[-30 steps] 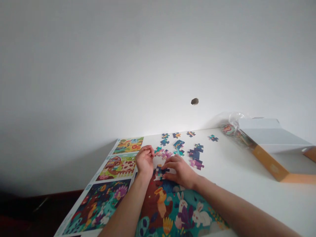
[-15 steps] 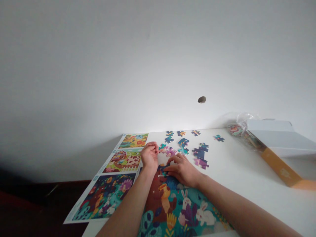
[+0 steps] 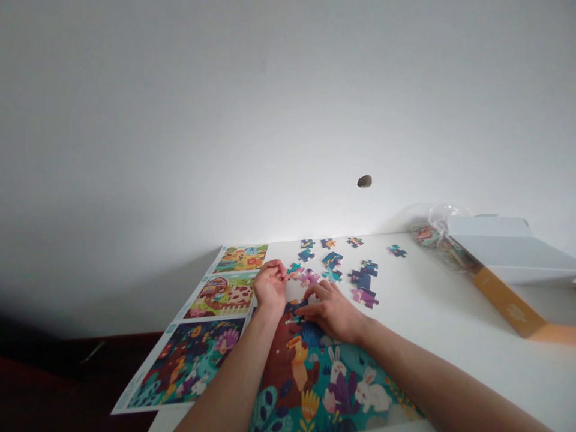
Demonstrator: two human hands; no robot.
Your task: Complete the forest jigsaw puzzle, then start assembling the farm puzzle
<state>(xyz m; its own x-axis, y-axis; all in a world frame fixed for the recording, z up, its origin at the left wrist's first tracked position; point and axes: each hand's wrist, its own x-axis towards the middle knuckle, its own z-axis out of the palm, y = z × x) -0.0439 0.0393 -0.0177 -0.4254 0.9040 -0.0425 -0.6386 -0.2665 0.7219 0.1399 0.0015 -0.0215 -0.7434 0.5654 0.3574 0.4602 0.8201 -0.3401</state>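
A partly assembled jigsaw puzzle [image 3: 333, 384] with a brown bear and white rabbits lies near the front of the white table. My right hand [image 3: 335, 309] rests at its upper edge, thumb and fingers bent down around a dark puzzle piece [image 3: 302, 306], partly hidden by the fingertips. Just left of it, my left hand [image 3: 270, 287] is raised with its fingers curled together; whether something small is inside is hidden. Pink pieces [image 3: 308, 277] lie right behind the hands. Further loose ones, such as a dark blue piece [image 3: 332, 260] and a purple piece [image 3: 365, 297], are scattered behind.
A printed picture sheet [image 3: 180, 315] with three scenes lies on the left, overhanging the table edge. At the right are an open white and orange box [image 3: 508, 303] and a clear plastic bag [image 3: 443, 237]. A white wall [image 3: 270, 120] stands behind.
The whole view has shifted slightly, so things appear a little further left. Both hands keep nearly the same places; the right fingers have moved very slightly at the puzzle's upper edge.
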